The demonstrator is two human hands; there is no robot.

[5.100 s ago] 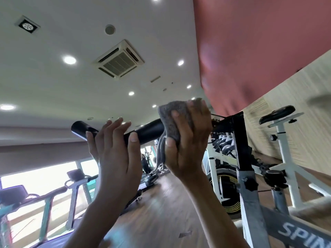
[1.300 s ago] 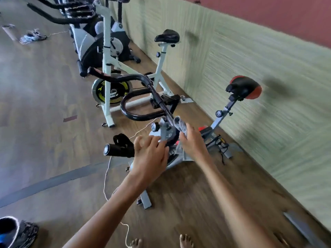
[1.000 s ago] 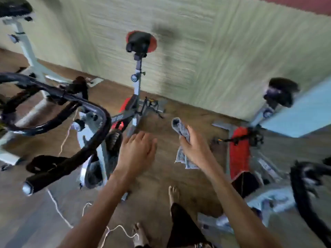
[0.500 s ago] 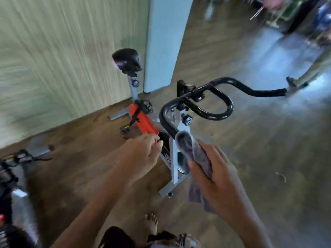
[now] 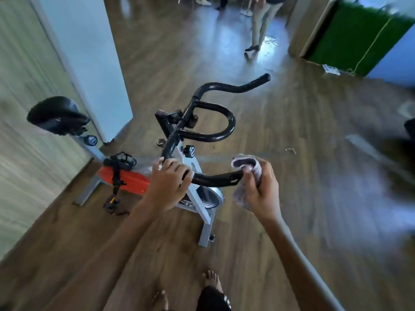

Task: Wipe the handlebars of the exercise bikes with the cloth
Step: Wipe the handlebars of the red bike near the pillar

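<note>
Grey cloth [image 5: 247, 173], pinched in our right hand [image 5: 261, 190], meets the handlebar [image 5: 213, 179] at three o'clock from our left hand [image 5: 167, 184] gripping it; next, we should wipe inward.

Brown wood-plank floor [image 5: 292, 221] spreads all round me. At nine o'clock stands a wall [image 5: 20, 113] with a pale greenish woven finish, and just beside it, at eleven, a light blue pillar [image 5: 89, 63]. At twelve the boards catch a bright bluish glare [image 5: 233, 34], and other people's legs [image 5: 258, 23] stand there. At two a panel of green turf [image 5: 350, 34] stands, with a thin yellow cord [image 5: 370, 41] slanting across it and a blue wall [image 5: 395, 61] to its right. A white scrap [image 5: 330, 69] lies before the turf. At three is a dark blur [image 5: 409, 131] I cannot make out.
</note>
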